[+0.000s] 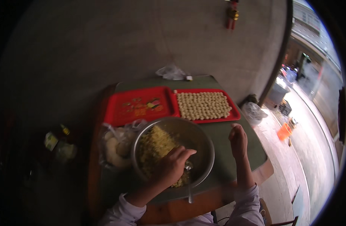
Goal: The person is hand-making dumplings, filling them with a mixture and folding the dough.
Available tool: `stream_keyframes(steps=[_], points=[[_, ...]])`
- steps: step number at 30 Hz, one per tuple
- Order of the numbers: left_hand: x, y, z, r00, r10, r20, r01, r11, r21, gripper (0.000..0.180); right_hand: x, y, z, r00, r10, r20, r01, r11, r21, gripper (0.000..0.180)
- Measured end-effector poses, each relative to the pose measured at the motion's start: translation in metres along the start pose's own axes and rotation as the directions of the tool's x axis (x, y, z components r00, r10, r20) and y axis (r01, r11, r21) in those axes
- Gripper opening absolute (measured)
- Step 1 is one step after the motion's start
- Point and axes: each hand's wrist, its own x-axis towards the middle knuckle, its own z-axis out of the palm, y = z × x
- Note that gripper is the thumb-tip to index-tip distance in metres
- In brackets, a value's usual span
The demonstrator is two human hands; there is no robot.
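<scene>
My left hand (172, 165) is over a large metal bowl (210, 152). Its fingers are bent, with the thumb side toward the right. Whatever they may hold is hidden. Yellowish chopped filling (155, 141) is heaped in the left part of the bowl. A metal spoon (190, 194) leans in the bowl, its handle over the near rim. Raised to the right of the bowl, my right hand (238, 141) has its fingers curled closed, and I cannot make out anything in them. Beyond it, a red tray (236, 113) bears rows of small pale dough balls (203, 105).
Left of that tray lies another red tray (116, 109) with a printed pattern. A clear plastic bag (116, 148) of pale dough rests against the bowl's left side. Another plastic bag (171, 72) lies at the table's back edge. An orange bucket (284, 132) stands on the floor at right.
</scene>
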Motion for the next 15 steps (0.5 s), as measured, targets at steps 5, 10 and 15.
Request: stream_keyframes(steps=[5,10,15], points=[[-0.014,0.005,-0.005,0.98,0.126,-0.155,-0.097,0.979,0.18,0.036,-0.025,0.014,0.077,0.857,-0.068,0.51,0.433,0.63,-0.645,0.016],[-0.041,0.002,-0.023,0.994,0.026,-0.103,-0.007,0.983,0.181,0.031,-0.05,0.026,0.13,0.666,-0.017,0.746,0.686,0.407,-0.603,0.013],[-0.072,-0.029,-0.076,0.898,-0.15,-0.412,0.173,0.985,0.019,0.025,-0.053,0.023,0.128,0.573,-0.018,0.819,0.804,0.208,-0.557,0.011]])
